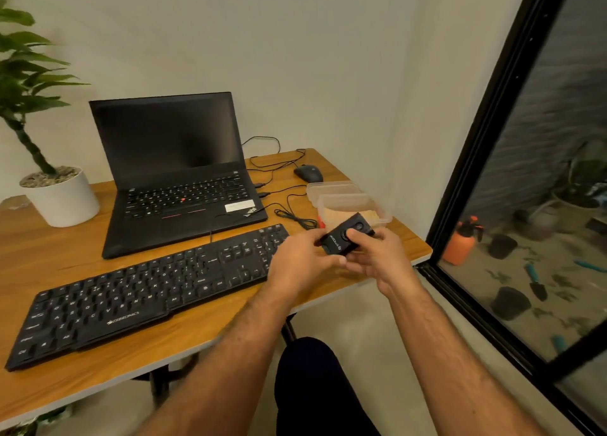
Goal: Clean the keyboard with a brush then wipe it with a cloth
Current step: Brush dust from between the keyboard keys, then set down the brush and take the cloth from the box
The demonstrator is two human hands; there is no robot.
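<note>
Reaching forward over the table's (98,366) right edge, both forearms are extended. A small black device (346,238) is gripped between the left hand (300,266) and the right hand (382,258), fingers curled around it, the right thumb laid on top. The keyboard (141,291) is laid diagonally just left of the hands, before an open laptop (174,169). Clear plastic containers (348,202) are seen behind the device.

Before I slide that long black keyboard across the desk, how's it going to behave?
The keyboard looks like rigid plastic, so it should move as one stiff piece. It lies flat and low on the desk, so tipping seems unlikely. Its cable trails toward the laptop and may drag or snag.
</note>
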